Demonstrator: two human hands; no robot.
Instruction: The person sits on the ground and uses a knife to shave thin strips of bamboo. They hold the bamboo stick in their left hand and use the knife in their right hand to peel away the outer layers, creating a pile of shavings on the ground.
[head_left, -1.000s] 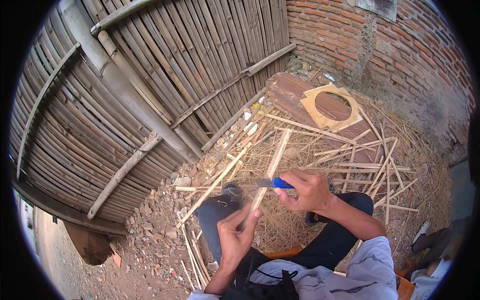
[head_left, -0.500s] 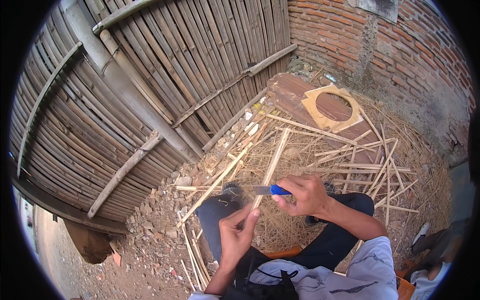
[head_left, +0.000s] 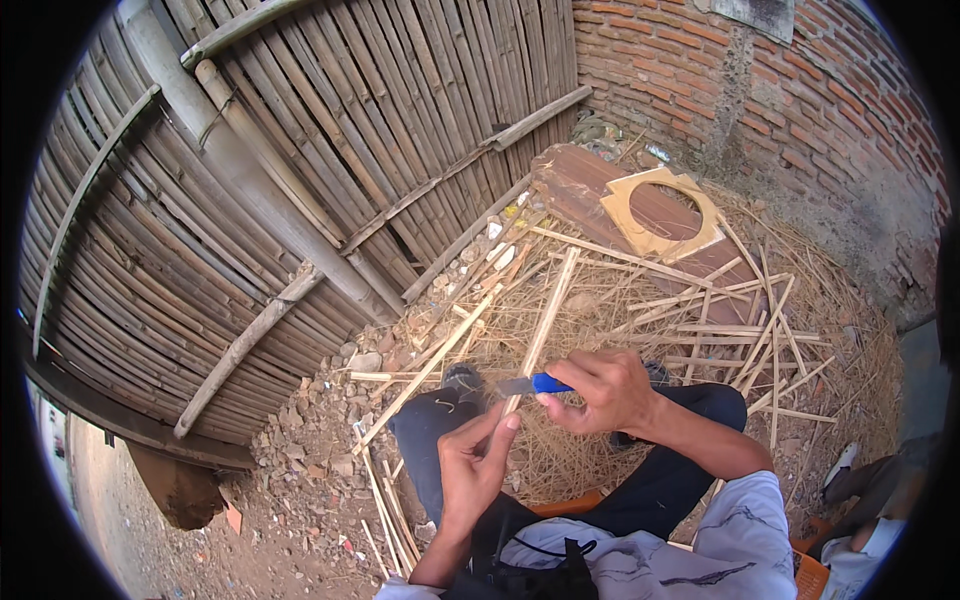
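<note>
My left hand [head_left: 477, 455] is closed round the lower end of a pale bamboo strip [head_left: 551, 308], its thumb pressed along it. The strip slants up and away from me, its far end above the straw. A knife with a blue handle [head_left: 549, 383] is gripped in my right hand [head_left: 606, 391]. Its flat grey blade [head_left: 515, 386] lies across the strip just above my left thumb. My right palm and the rear of the handle are hidden by my fingers.
Cut strips [head_left: 773, 340] lie crossed over straw at right; more [head_left: 393, 515] lie on rubble at lower left. A brown board [head_left: 590, 185] carries a yellowish frame [head_left: 625, 215] with a round hole. A bamboo wall [head_left: 400, 110] and brick wall [head_left: 660, 75] meet behind. Another person's foot [head_left: 842, 468] shows at right.
The knife and my right hand have moved slightly down and toward me along the strip, closer to my left thumb. My left hand stays nearly in place, still holding the strip.
</note>
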